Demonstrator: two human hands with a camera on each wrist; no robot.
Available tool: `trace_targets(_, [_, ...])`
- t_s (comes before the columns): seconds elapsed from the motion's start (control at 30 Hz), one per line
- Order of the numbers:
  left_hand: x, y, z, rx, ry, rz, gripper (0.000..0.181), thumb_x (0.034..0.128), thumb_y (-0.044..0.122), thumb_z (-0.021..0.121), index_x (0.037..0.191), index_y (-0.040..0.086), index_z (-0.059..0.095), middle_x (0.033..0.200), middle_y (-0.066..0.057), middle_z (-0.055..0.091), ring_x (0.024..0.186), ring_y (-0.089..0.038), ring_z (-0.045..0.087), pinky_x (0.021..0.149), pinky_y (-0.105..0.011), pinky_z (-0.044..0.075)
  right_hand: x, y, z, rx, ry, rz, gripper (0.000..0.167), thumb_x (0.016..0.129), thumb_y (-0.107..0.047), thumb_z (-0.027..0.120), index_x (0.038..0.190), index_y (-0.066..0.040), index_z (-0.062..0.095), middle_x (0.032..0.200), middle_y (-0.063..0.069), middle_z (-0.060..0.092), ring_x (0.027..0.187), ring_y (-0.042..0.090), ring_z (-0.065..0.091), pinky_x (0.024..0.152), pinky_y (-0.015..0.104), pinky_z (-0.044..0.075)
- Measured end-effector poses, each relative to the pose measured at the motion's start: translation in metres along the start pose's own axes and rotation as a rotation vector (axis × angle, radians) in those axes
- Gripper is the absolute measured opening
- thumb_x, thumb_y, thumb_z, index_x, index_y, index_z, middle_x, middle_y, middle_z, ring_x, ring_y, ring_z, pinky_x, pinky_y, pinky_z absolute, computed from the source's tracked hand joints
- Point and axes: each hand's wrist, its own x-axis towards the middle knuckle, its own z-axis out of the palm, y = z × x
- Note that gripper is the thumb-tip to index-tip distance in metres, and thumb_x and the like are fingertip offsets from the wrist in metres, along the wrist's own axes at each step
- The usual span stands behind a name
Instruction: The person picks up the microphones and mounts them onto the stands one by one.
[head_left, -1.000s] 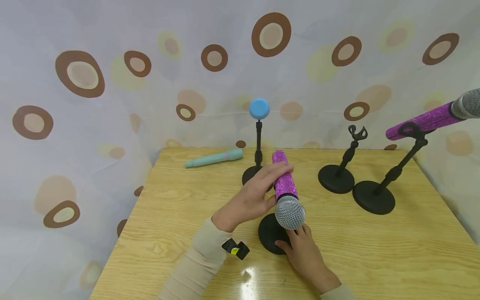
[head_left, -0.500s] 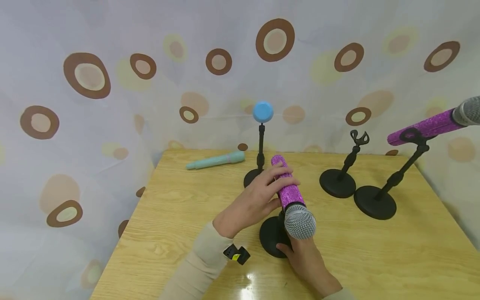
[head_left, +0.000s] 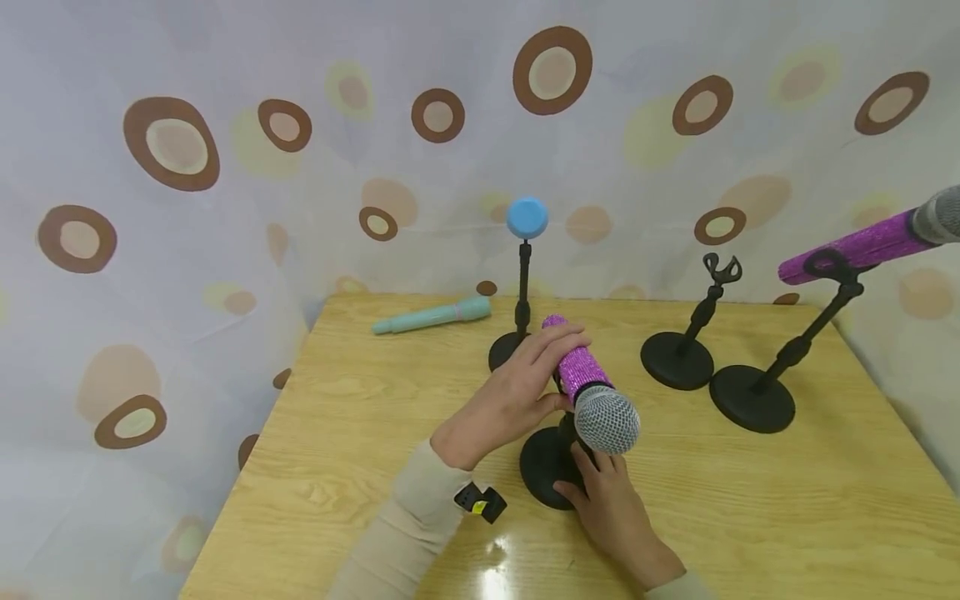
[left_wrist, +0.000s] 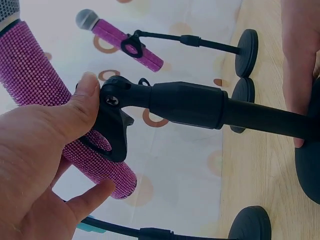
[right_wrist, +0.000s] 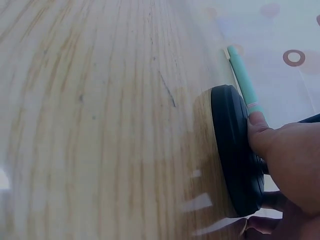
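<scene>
A glittery purple microphone (head_left: 585, 371) with a silver mesh head sits slanted in the clip of a black tabletop stand (left_wrist: 190, 105). My left hand (head_left: 517, 392) holds the microphone, fingers laid over its purple body. In the left wrist view, the left thumb (left_wrist: 86, 95) presses beside the clip's joint. Low on the same stand, my right hand (head_left: 618, 517) grips the round base (head_left: 543, 471). The right wrist view has its thumb (right_wrist: 257, 130) on the base's upper face and other fingers near the edge. The mesh head hides part of the stand's pole in the head view.
A second purple microphone (head_left: 862, 247) rests in a stand (head_left: 752, 400) at the right. Beside it is a stand with a bare clip (head_left: 677, 360). Behind my left hand stands one topped by a blue disc (head_left: 527, 217). A teal microphone-shaped object (head_left: 432, 317) lies at the back left.
The microphone's mesh head has swung to the right over the past second, with my left hand moving along with it. My right hand stays at the stand's base.
</scene>
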Motion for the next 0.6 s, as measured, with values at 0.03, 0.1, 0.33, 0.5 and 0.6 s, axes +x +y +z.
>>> trace_targets(0.03, [0.001,0.000,0.000,-0.003,0.000,0.002,0.078,0.0830,0.018,0.079,0.147,0.012,0.035,0.154,-0.006,0.038,0.148,-0.020,0.031,0.121,-0.029,0.029,0.001,0.001,-0.001,0.003,-0.010,0.005,0.060,0.088,-0.027,0.074,0.135,0.006,0.056,0.146,0.023,0.047,0.131,0.045,0.043,0.101,0.060,0.047])
trace_targets(0.1, [0.003,-0.001,0.000,-0.005,-0.002,0.005,0.077,0.0832,0.018,0.078,0.147,0.012,0.035,0.153,-0.005,0.039,0.148,-0.019,0.031,0.121,-0.028,0.029,0.004,0.004,-0.005,0.019,-0.050,0.014,0.060,0.089,-0.028,0.074,0.136,0.005,0.055,0.147,0.023,0.046,0.132,0.046,0.042,0.101,0.061,0.046])
trace_targets(0.33, [0.004,0.002,0.004,-0.009,0.005,-0.001,0.077,0.0816,0.015,0.079,0.144,0.011,0.034,0.150,-0.007,0.041,0.146,-0.020,0.034,0.121,-0.028,0.028,0.024,0.015,-0.053,0.485,-0.166,0.129,0.050,0.103,-0.022,0.053,0.145,0.003,0.043,0.147,0.024,0.048,0.137,0.044,0.044,0.108,0.061,0.041])
trace_targets(0.5, [0.004,0.002,0.002,0.005,0.016,0.005,0.077,0.0811,0.015,0.078,0.144,0.009,0.034,0.148,-0.007,0.043,0.146,-0.020,0.034,0.122,-0.028,0.026,0.047,-0.002,-0.106,0.661,-0.113,0.096,0.050,0.105,-0.027,0.048,0.148,-0.004,0.039,0.148,0.017,0.047,0.135,0.037,0.047,0.107,0.046,0.047])
trace_targets(0.6, [0.003,0.001,0.001,0.014,0.014,0.014,0.077,0.0821,0.016,0.077,0.145,0.009,0.033,0.148,-0.008,0.043,0.146,-0.020,0.034,0.122,-0.027,0.026,0.059,-0.011,-0.123,0.702,-0.129,0.011,0.048,0.102,-0.022,0.056,0.145,-0.008,0.042,0.142,0.014,0.050,0.123,0.022,0.055,0.096,0.026,0.052])
